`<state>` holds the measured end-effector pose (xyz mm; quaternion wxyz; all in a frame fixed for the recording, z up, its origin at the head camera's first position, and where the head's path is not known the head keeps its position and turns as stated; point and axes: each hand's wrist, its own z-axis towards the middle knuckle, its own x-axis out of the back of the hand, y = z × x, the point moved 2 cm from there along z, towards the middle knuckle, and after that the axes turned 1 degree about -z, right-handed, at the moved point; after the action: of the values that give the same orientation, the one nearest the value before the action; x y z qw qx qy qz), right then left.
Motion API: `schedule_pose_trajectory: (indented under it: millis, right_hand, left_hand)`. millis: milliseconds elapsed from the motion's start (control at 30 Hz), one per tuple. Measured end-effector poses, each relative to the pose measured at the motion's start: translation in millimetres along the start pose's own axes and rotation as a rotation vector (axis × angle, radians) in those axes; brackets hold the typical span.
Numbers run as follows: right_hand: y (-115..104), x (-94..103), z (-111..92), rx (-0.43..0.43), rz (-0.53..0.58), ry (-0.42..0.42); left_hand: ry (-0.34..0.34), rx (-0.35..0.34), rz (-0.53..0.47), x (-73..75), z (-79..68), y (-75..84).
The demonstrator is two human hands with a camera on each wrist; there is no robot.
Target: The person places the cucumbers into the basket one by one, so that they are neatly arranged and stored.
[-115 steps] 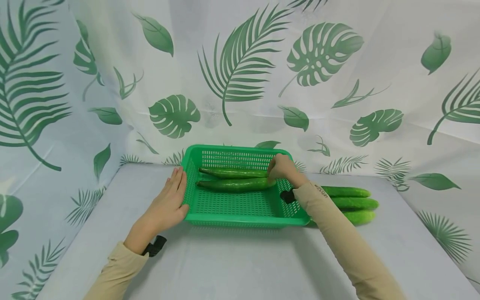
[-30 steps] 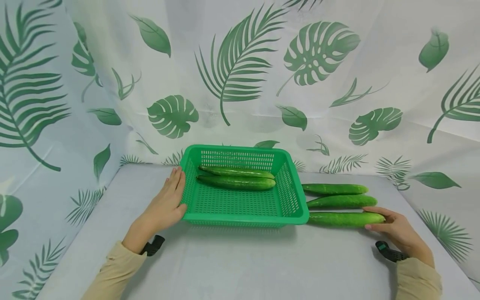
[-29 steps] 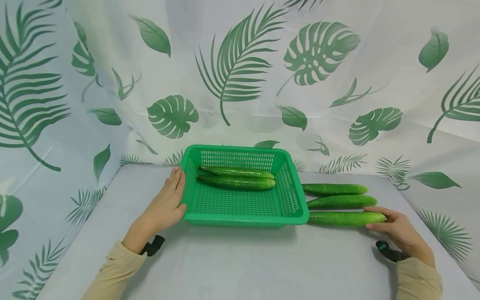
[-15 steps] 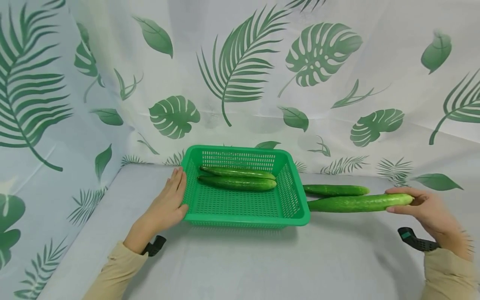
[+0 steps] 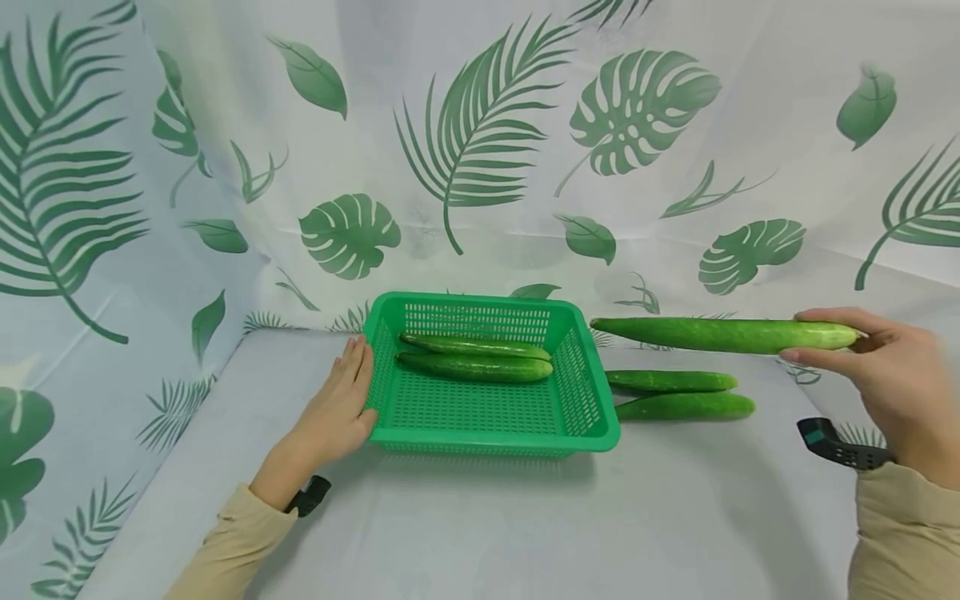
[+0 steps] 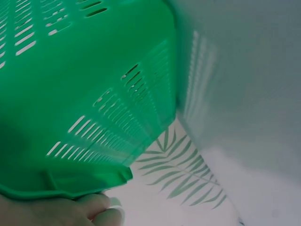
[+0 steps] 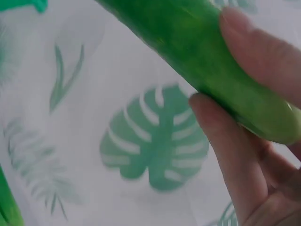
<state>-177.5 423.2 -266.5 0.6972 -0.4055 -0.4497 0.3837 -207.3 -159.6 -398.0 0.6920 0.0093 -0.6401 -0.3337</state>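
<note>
A long green cucumber (image 5: 705, 333) hangs level in the air at the right of the head view. My right hand (image 5: 885, 358) pinches its paler end between thumb and fingers, as the right wrist view also shows. The far tip of this cucumber points left, close to the right rim of the green plastic basket (image 5: 487, 440). Inside the basket, two cucumbers (image 5: 474, 367) lie side by side toward the back. My left hand (image 5: 330, 408) rests with straight fingers against the basket's left side; its fingers (image 6: 94, 205) show under the rim in the left wrist view.
Two more cucumbers (image 5: 686, 407) lie on the white table (image 5: 480, 525) right of the basket, their left ends hidden behind its rim. A white curtain (image 5: 510, 267) printed with green leaves stands behind the table and along its left side.
My right hand went from the basket to the nearest cucumber on the table, gripped its end and raised it up and back. My left hand stayed at the basket.
</note>
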Motion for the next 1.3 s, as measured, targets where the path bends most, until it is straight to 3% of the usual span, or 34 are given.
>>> schedule_pose_trajectory:
  millis: [133,233,467,767,1033,1300]
  right_hand:
    - [-12.6,-34.0,-5.7,0.064,0.344,-0.002]
    - [-18.1,-62.3,-8.4,0.067,0.456,-0.005]
    - [-21.7,-135.2,-15.1,0.015,0.386,-0.029]
    - [-1.7,-214.5,-26.8,-0.113,0.213,-0.217]
    - [9.7,-255.0,-34.4,-0.141,0.098,-0.360]
    - [16.0,-271.3,-39.6,-0.165,0.091,-0.405]
  left_hand:
    - [0.021,-0.010,0.008,-2.3,0.7,-1.8]
    - [0.042,-0.023,0.010,-3.1,0.7,-2.3]
    - [0.100,-0.063,0.020,-6.1,-1.5,-6.5]
    - [0.142,-0.087,0.027,-8.1,-2.3,-8.3]
    - [0.110,-0.066,0.013,-5.8,-3.2,-6.6]
    - [0.097,-0.063,0.010,-4.2,-2.3,-3.4]
